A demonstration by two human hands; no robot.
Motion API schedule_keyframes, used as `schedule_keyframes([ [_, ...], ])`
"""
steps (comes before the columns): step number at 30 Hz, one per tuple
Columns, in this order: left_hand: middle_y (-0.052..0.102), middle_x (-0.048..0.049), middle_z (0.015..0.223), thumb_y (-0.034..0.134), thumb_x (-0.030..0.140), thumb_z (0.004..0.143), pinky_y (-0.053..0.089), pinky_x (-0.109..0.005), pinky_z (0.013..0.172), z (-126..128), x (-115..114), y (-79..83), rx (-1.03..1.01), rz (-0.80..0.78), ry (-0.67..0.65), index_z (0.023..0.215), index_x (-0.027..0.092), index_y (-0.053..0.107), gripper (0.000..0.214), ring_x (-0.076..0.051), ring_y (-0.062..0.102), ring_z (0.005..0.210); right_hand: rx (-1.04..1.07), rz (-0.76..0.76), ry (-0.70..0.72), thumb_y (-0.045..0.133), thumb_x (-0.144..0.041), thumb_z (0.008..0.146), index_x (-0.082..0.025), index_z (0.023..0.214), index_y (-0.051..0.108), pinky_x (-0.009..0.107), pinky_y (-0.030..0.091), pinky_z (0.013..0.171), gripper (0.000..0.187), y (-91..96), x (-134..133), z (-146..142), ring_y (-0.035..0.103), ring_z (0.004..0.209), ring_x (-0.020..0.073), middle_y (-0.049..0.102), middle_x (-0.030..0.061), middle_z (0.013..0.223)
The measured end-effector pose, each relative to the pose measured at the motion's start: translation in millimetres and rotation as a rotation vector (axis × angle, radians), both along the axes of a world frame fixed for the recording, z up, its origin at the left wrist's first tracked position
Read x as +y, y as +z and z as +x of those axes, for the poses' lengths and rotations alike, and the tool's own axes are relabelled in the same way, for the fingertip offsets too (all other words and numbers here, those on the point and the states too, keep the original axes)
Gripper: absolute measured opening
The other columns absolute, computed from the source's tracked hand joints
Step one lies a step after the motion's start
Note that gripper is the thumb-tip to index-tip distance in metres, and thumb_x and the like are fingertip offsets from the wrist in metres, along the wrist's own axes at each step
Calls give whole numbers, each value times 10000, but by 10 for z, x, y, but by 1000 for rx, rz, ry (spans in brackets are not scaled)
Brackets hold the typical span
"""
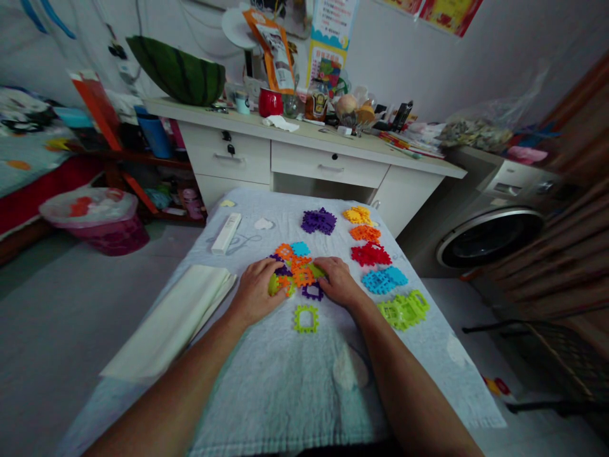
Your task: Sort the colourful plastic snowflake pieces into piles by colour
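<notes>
Mixed interlocking plastic tiles (302,275) with toothed edges lie in a loose pile at the middle of the cloth-covered table, mostly orange with some purple, blue and lime green. My left hand (259,287) curls round the pile's left side, thumb and fingers closed on a yellow-green tile (273,285). At the opposite side, my right hand (337,279) has its fingers bent down onto a lime green tile (316,271); its fingertips are partly hidden. A purple square frame tile (313,292) lies beside that hand. Closer to me is a lime green square frame tile (306,319).
Sorted tile heaps line the table's right: yellow (358,214), orange (365,233), red (371,254), blue (384,279), lime green (404,310). A purple heap (318,221) sits farther back. Leftward lie a white box (226,233) and folded cloth (171,320). A white desk (228,149) stands behind.
</notes>
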State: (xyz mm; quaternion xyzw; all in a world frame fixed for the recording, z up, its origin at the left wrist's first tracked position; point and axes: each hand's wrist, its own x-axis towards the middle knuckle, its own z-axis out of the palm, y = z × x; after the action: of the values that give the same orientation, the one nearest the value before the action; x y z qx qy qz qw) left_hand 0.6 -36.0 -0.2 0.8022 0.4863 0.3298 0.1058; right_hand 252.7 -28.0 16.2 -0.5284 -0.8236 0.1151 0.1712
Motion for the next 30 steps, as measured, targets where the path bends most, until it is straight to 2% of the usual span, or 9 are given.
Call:
schedule_keyframes([
  [4,582,-85,1258,645,265,721,419,-464,1036,2,-9,13,5,-1,1,1212,222,558,501,-281,524,1177,0,-2,4,581,-240,886,-213,1205,621,386,334,1056,323,38,-11,17,512,1235,230,612,84,1325],
  [7,586,-82,1255,643,262,724,414,-465,1040,-1,-5,11,12,6,-5,1213,232,554,498,-282,520,1181,20,5,1,564,-306,927,-202,1104,660,343,371,995,227,85,-29,9,568,1141,210,663,89,1204],
  [11,584,-83,1258,646,255,722,405,-467,1047,-8,5,-8,16,16,-6,1219,230,553,506,-281,514,1185,55,21,-54,445,-344,994,-183,1019,667,286,404,879,275,150,-52,-13,604,953,180,701,74,1000],
  [15,576,-86,1268,646,295,751,401,-481,1049,-9,8,-27,23,11,4,1221,234,569,481,-286,502,1192,32,37,-163,357,-325,1017,-178,930,659,268,404,813,348,161,-51,2,608,877,180,697,78,906],
  [19,558,-107,1285,624,393,800,410,-494,1030,-10,4,-30,58,2,-3,1213,216,601,449,-304,493,1197,59,9,-280,407,-305,991,-174,1070,647,263,416,766,285,113,-36,36,634,857,187,713,84,940],
  [22,543,-106,1307,611,437,819,410,-493,1017,-13,-1,-28,99,1,-17,1228,229,608,459,-308,490,1201,70,18,-327,469,-278,955,-158,1190,609,275,436,803,299,75,-25,55,639,897,198,708,100,1010],
  [26,529,-94,1333,600,476,829,404,-490,1012,-12,-6,-31,121,4,-25,1257,261,595,479,-307,484,1214,60,92,-319,560,-267,892,-135,1217,599,308,438,917,353,45,-18,78,598,1016,217,653,128,1118],
  [30,524,-92,1342,601,480,828,397,-492,1012,-10,-5,-37,130,-4,-21,1287,272,575,505,-306,477,1220,-30,88,-283,651,-399,833,-138,1272,581,373,420,972,515,40,-36,100,556,1071,258,613,149,1162],
])
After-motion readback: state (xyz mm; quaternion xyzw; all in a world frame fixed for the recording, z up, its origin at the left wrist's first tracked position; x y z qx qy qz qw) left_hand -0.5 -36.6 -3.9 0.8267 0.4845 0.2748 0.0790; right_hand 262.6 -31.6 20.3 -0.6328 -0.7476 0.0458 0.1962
